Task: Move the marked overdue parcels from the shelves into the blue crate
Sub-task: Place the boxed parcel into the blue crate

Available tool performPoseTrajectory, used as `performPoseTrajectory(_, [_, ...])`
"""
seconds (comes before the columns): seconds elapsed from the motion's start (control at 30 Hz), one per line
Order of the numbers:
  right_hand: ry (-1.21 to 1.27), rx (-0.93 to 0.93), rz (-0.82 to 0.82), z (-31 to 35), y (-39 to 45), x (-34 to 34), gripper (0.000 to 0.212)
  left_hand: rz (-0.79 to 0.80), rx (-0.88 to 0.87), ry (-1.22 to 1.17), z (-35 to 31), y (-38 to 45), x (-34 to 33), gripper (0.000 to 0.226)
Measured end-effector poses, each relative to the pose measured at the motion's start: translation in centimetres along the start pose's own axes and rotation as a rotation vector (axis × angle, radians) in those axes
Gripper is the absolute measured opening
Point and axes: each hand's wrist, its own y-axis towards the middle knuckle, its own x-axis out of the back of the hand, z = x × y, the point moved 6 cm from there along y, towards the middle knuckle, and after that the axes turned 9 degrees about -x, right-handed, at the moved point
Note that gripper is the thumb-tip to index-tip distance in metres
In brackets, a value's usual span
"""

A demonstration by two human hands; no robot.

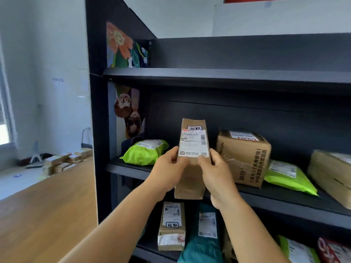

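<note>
1. One dark shelving unit (pixel 218 75), several tiers, filling the right and centre of view; cartoon posters on its inner left side panel.
2. One wooden table top (pixel 47 209), left of the shelving, with small cartons (pixel 62 161) stacked at its far end.
3. One large brown carton (pixel 245 158) on the middle shelf, printed with black characters, a small handwritten tag on its top label.
4. One brown wrapped parcel (pixel 332 173) at the right edge of the same shelf, partly out of frame.
5. Two green mailer bags on the middle shelf: one at left (pixel 145 151), one at right (pixel 288 177) just beside the large carton.
6. One narrow brown parcel (pixel 192 158), held upright in front of the middle shelf, clear of it; white shipping label faces the camera, with a handwritten tag above it.
7. One narrow carton (pixel 171 225) on the lower shelf, bearing a like handwritten tag; a teal mailer (pixel 204 242) just beside it.
8. Left hand (pixel 167 171): grips the held parcel's left edge, thumb across the front.
9. Right hand (pixel 216 173): grips the right edge, thumb on the label's lower corner.
</note>
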Motion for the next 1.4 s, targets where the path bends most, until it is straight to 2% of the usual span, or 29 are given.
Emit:
performPoseTrajectory(0.37, [0.045,0.020,0.257,-1.8,-5.9,0.6,0.048,-0.230,0.069,-0.008,-2.9,-9.6,-0.6,0.043])
performPoseTrajectory(0.73, [0.062,0.063,0.468,-1.3,-15.8,-4.4,0.047,-0.408,0.106,0.050,-8.3,-21.2,4.9,0.036])
performPoseTrajectory(0.87, [0.121,0.037,0.546,-0.9,-21.5,-6.9,0.045,-0.475,0.113,0.096,-10.4,-26.8,7.7,0.038])
performPoseTrajectory(1.03, [0.166,0.051,0.681,-0.3,-31.1,-10.3,0.031,-0.561,0.143,0.164,-13.6,-36.0,11.9,0.039])
performPoseTrajectory(1.27, [0.165,-0.007,0.867,-1.1,-45.5,-16.2,0.044,-0.708,0.185,0.306,-18.3,-50.6,17.8,0.036])
performPoseTrajectory(1.4, [0.144,-0.044,1.009,-1.7,-53.6,-19.5,0.027,-0.798,0.258,0.342,-20.2,-58.6,20.9,0.034])
